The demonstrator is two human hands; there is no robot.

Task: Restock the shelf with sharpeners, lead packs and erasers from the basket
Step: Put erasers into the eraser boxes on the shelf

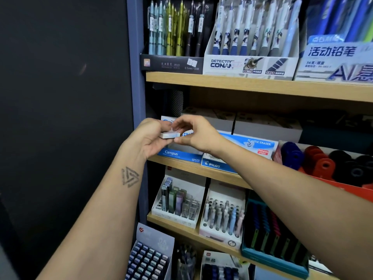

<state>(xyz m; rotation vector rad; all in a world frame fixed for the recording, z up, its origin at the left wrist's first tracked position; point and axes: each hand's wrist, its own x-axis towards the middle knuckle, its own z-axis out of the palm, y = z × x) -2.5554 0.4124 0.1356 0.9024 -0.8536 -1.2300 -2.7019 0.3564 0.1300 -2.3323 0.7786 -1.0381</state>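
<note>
At centre frame the fingers (177,126) of the right hand (196,134) are pinched on the top of a small white eraser (169,135), thumb pressed under its right end. The left hand (150,138) cups the same eraser from below and behind, fingers curled shut around it. The eraser hangs just above the blue Campus box (178,155), which sits at the front edge of the middle shelf (181,163), hard against the blue upright (137,77) at frame left. Just right of it lies the Pilot eraser box (248,146) — touching or nearly so. Further right, a red tray of sharpeners (323,164) crowds the shelf. Above the hands, dark open room runs up to the underside of the upper shelf (242,83). Lead packs (175,199) stand in a display below.
</note>
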